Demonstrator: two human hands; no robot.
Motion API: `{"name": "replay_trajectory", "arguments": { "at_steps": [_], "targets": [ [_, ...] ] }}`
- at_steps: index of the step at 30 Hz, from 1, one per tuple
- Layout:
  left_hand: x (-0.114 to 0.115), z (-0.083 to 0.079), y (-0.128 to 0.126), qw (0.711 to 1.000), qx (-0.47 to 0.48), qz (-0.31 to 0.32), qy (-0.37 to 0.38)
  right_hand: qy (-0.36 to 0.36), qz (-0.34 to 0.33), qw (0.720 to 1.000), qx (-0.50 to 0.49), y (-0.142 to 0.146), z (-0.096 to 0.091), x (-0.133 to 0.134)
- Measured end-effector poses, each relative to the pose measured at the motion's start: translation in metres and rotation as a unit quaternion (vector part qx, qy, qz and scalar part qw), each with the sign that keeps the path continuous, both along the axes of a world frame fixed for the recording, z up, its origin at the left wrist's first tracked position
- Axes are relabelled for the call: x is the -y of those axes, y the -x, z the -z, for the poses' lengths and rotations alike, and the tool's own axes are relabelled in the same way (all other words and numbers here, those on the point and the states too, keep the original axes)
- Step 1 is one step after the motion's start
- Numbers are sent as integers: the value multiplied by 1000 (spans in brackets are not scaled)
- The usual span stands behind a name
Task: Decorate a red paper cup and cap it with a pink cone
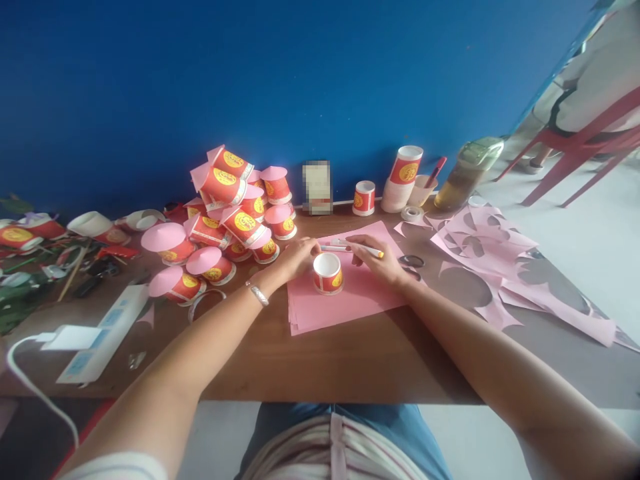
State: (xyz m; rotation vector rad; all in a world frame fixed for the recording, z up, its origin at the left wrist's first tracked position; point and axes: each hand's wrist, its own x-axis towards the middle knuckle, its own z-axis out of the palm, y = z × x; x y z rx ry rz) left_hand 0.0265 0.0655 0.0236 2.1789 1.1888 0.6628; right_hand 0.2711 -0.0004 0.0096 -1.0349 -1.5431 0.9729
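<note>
A red and white paper cup with a yellow emblem stands on a stack of pink paper, its white rim facing up. My right hand grips a white pen with a yellow-orange end, just behind and right of the cup. My left hand is on the cup's other side, its fingers closed at the left end of a thin whitish stick-like item. I cannot make out what the left fingers hold. Black-handled scissors lie by the paper's right edge, partly hidden by my right hand.
Red cups with pink paper cones are piled at left, beside a power strip. Pink offcuts cover the right side. Another red cup, a cup stack, a tape roll and a bottle stand behind.
</note>
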Motion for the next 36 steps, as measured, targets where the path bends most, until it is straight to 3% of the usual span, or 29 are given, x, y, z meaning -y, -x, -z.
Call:
{"name": "replay_trajectory", "arguments": {
  "at_steps": [2, 5, 10, 13, 16, 23, 26, 30, 36],
  "targets": [
    [-7, -3, 0, 999, 23, -21, 27, 24, -3, 998, -61, 0, 0, 0],
    [-14, -7, -2, 982, 150, -11, 112, 24, 14, 993, -114, 0, 1, -2],
    [-11, -5, -13, 902, 344, -15, 260, 45, 18, 988, -144, 1, 3, -3],
    [-6, -2, -20, 862, 399, -32, 311, 58, 5, 985, -161, 1, 5, -3],
    [-4, 0, -23, 845, 418, -39, 332, 62, 4, 985, -162, 0, 5, -4],
    [-2, 0, -23, 876, 400, -38, 266, 67, 47, 983, -164, -1, 0, -4],
    [-2, 2, -23, 920, 338, -43, 197, 64, 42, 985, -155, -1, -1, -3],
    [-3, 3, -21, 981, 190, -32, 29, 58, 37, 987, -148, 0, 0, -2],
    [-3, 1, -19, 991, 131, 11, -27, 49, 24, 991, -126, -2, 3, -3]
  ]
}}
